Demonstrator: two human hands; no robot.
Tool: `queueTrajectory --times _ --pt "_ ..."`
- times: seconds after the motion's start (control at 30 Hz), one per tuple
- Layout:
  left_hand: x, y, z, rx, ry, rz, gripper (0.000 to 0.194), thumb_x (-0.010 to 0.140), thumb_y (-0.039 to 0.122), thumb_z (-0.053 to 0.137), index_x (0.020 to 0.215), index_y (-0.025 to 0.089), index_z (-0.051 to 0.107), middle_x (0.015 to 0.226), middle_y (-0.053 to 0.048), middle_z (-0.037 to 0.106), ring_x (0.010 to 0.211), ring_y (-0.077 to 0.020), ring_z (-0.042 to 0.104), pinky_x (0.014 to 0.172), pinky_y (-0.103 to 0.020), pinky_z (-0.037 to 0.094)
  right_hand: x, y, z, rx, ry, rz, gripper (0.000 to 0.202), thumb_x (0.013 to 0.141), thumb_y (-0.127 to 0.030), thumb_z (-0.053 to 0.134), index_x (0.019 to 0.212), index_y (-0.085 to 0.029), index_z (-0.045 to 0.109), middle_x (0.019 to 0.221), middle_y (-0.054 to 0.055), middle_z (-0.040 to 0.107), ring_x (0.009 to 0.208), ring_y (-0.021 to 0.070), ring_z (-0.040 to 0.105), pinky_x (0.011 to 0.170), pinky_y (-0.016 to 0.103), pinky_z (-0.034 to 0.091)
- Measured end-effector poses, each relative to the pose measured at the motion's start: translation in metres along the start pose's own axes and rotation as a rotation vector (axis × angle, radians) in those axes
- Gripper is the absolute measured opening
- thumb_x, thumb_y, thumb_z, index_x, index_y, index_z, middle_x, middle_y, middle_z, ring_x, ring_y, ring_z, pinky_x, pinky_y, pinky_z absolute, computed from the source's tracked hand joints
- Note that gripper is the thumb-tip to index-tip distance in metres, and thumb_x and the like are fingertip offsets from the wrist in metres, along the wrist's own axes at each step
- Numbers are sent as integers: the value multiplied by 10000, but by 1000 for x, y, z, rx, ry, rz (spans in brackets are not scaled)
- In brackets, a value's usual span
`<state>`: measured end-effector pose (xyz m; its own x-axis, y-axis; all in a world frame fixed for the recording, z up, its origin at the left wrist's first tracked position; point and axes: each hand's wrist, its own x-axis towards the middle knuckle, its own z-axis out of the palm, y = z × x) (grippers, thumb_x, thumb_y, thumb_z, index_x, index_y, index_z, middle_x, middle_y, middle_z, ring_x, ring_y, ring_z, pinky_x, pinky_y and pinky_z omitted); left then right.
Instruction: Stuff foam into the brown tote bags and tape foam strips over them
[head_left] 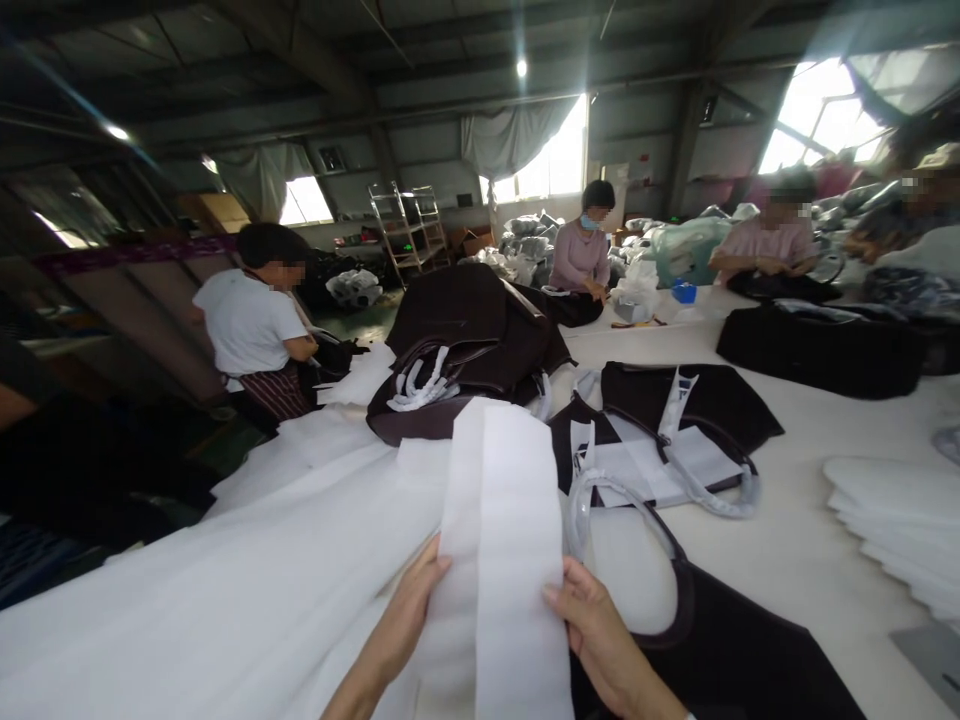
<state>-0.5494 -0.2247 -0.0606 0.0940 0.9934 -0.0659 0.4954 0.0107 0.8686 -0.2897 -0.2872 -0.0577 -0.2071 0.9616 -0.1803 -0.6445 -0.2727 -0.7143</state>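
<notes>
A folded white foam sheet [517,540] is held up between my two hands, with a lengthwise fold line showing. My left hand [409,610] grips its left edge, and my right hand [592,620] pinches its right edge between thumb and fingers. Just right of my right hand lies a dark bag [750,640] with a wrapped handle. Beyond it rest more dark bags [720,400] with plastic-wrapped handles and white sheets on them. Behind the held sheet is a pile of dark bags [450,320].
Large white foam sheets [225,560] cover the left side. A stack of white sheets [892,510] sits at the right on the white table [795,560]. Several people work around, one standing at left [251,320]. A blue box [683,291] stands on the far table.
</notes>
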Motion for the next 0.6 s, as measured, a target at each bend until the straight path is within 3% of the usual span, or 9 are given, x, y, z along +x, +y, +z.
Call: queueTrajectory --times 0.1,0.2,0.3,0.37,0.43,0.5,0.6 --pt "-11 -2 24 10 -77 45 656 947 578 380 1478 207 476 1507 -49 500 1449 -292 384 1211 -471 339 4 5 4 4 -26 -22 409 732 -445 825 1010 -181 684 1080 91 746 1020 270 680 935 397 501" --pt "-18 -6 36 47 -74 -65 678 933 595 399 1495 218 450 1554 -29 428 1464 -291 355 1216 -471 336 4 7 -4 -6 -2 -48 430 755 -488 794 1031 -179 678 1067 94 742 987 279 676 896 400 515" --pt "-22 -4 41 48 3 -154 696 937 596 395 1519 214 407 1596 -10 346 1494 -280 283 1235 -461 295 2 -4 -21 -155 221 -159 443 743 -570 770 972 -201 679 970 67 738 896 267 660 818 376 530" --pt "-24 5 47 35 58 -102 672 960 564 358 1524 201 396 1600 -16 339 1502 -279 259 1248 -473 247 1 -14 -28 -381 435 -312 443 743 -609 748 946 -220 694 959 61 724 919 265 637 842 363 522" --pt "-26 16 61 27 85 18 641 978 516 327 1529 193 387 1590 -30 365 1496 -278 279 1253 -480 220 0 -17 -25 -603 507 -452 430 778 -610 711 982 -232 718 1105 80 707 1069 277 608 969 355 483" --pt "-30 25 84 9 83 144 610 1000 465 293 1551 211 347 1588 -30 375 1480 -260 321 1250 -446 243 -1 -11 -14 -715 374 -472 428 836 -587 655 1080 -240 717 1294 83 653 1224 275 561 1082 345 419" --pt "-38 21 127 10 99 314 599 1020 405 282 1592 235 228 1618 -29 312 1475 -235 331 1233 -385 299 0 8 1 -686 159 -355 498 898 -563 587 1265 -230 634 1343 86 640 1261 262 569 1075 335 446"
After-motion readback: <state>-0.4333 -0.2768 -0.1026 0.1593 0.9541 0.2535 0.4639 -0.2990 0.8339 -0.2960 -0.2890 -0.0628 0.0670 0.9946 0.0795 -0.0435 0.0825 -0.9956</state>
